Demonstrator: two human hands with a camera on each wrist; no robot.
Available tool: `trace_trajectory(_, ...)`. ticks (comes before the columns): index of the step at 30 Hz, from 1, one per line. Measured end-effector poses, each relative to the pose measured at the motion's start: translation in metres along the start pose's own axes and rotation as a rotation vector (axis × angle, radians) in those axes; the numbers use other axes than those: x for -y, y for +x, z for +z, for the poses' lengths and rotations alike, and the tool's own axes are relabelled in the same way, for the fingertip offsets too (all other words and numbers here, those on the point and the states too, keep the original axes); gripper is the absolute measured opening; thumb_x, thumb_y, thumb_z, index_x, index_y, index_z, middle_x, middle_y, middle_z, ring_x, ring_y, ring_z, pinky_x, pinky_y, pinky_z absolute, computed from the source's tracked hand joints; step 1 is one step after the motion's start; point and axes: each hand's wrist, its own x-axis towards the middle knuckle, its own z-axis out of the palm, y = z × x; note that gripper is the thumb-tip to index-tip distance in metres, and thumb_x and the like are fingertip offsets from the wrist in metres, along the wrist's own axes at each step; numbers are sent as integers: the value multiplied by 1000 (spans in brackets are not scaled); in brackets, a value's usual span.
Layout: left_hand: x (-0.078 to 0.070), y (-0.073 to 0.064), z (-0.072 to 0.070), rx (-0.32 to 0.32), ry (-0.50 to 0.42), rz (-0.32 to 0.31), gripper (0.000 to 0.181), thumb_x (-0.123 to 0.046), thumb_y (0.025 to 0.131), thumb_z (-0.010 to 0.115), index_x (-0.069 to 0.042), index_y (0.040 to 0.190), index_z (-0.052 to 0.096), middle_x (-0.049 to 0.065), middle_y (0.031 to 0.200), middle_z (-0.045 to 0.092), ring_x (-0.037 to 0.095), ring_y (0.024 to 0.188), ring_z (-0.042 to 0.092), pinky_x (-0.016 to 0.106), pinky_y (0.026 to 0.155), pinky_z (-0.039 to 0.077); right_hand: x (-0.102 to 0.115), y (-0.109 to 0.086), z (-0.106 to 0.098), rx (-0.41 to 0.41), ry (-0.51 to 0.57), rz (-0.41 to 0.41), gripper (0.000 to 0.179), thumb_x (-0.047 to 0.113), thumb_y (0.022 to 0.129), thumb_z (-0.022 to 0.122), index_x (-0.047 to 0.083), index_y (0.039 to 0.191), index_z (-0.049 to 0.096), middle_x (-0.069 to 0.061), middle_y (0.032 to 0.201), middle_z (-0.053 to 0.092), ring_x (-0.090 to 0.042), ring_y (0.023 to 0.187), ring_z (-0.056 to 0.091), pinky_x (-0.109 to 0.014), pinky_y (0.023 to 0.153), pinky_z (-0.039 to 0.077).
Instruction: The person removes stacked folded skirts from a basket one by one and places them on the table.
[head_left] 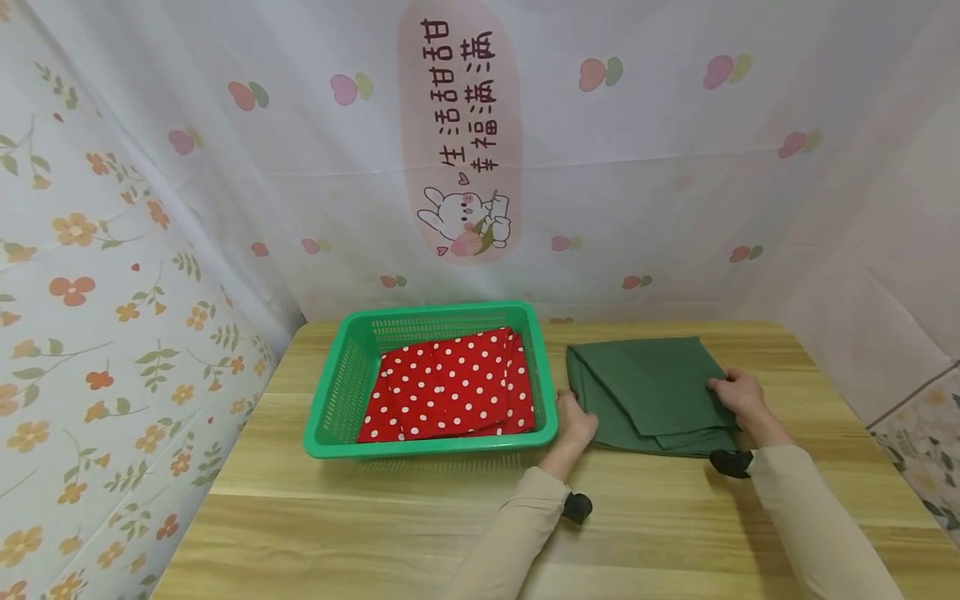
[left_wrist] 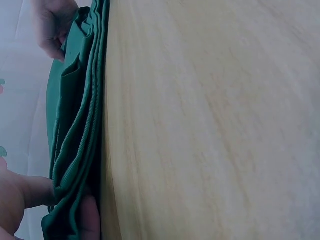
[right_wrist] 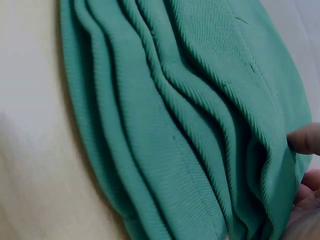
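Note:
A folded dark green cloth (head_left: 652,392) lies on the table to the right of the basket, its layers stacked and slightly skewed. At its left edge my left hand (head_left: 573,421) pinches the layers; in the left wrist view the thumb is on top and a finger (left_wrist: 90,217) goes underneath. My right hand (head_left: 742,396) grips the opposite edge. Up close in the right wrist view, the right thumb (right_wrist: 306,139) presses on the green fabric with the other fingers curled at its side. Several wavy folded edges of the cloth (right_wrist: 165,120) show there.
A green plastic basket (head_left: 431,450) stands just left of my left hand, holding a folded red cloth with white dots (head_left: 457,383). Both are on a wooden table (head_left: 360,533). A printed white curtain (head_left: 660,208) hangs behind the table's far edge, and a floral one (head_left: 90,333) at left.

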Motion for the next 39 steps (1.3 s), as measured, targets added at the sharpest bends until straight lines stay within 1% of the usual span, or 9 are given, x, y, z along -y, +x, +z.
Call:
trace_trajectory(3, 0, -1, 0, -6, 94, 4, 40, 9, 74, 64, 10, 111, 50, 25, 104, 58, 37, 105, 55, 40, 87, 48, 1, 2, 1, -11, -1, 6, 48, 17, 94, 42, -18, 126, 38, -38, 119, 40, -44, 97, 48, -44, 72, 48)
trace_trajectory(7, -3, -2, -3, 8, 326, 53, 53, 2, 70, 70, 10, 117, 46, 24, 106, 56, 34, 106, 54, 34, 90, 46, 4, 1, 3, -40, -24, -13, 50, 15, 92, 44, -19, 128, 35, -38, 120, 38, -46, 101, 45, -49, 77, 46)
trace_trajectory(13, -12, -7, -14, 85, 533, 186, 47, -5, 70, 74, 5, 108, 48, 14, 102, 45, 24, 97, 49, 24, 86, 43, 30, -5, 8, -218, -81, -128, 51, 7, 89, 50, -18, 130, 35, -40, 121, 39, -52, 106, 41, -58, 85, 38)
trace_trajectory(16, -19, -14, -24, 175, 506, 238, 48, -11, 75, 72, 6, 114, 51, 16, 108, 49, 26, 103, 49, 26, 89, 40, 50, -9, 12, -263, -81, -220, 48, 5, 90, 52, -19, 129, 37, -41, 123, 39, -53, 111, 39, -61, 89, 35)
trace_trajectory(18, -26, -21, -32, 266, 426, 243, 50, -16, 80, 70, 6, 121, 51, 18, 115, 53, 27, 110, 50, 27, 91, 41, 63, -12, 15, -255, -56, -285, 46, 5, 91, 53, -19, 128, 38, -41, 125, 39, -53, 114, 37, -61, 92, 34)
trace_trajectory(21, -39, -31, -45, 382, 271, 198, 50, -21, 86, 66, 1, 128, 50, 12, 125, 55, 22, 115, 51, 26, 91, 44, 84, -17, 20, -213, -10, -357, 46, 7, 93, 52, -17, 130, 37, -39, 127, 39, -53, 116, 36, -61, 93, 33)
trace_trajectory(24, -55, -36, -60, 422, 139, 182, 45, -21, 89, 63, -1, 128, 51, 10, 125, 56, 19, 114, 53, 25, 90, 45, 105, -24, 27, -185, 7, -414, 46, 10, 94, 53, -15, 130, 39, -37, 127, 40, -51, 116, 37, -60, 93, 33)
trace_trajectory(31, -79, -29, -107, 353, -69, 210, 41, -15, 91, 61, 2, 127, 51, 12, 121, 57, 26, 113, 53, 30, 92, 46, 143, -35, 48, -138, 27, -533, 42, 4, 91, 55, -13, 128, 43, -33, 127, 43, -48, 116, 41, -59, 90, 38)
trace_trajectory(39, -76, -7, -159, 221, -16, 229, 40, -13, 91, 60, 2, 127, 51, 15, 124, 56, 27, 114, 53, 34, 94, 45, 175, -44, 77, -5, 100, -575, 42, 4, 91, 55, -9, 129, 43, -29, 129, 44, -43, 119, 41, -56, 91, 39)
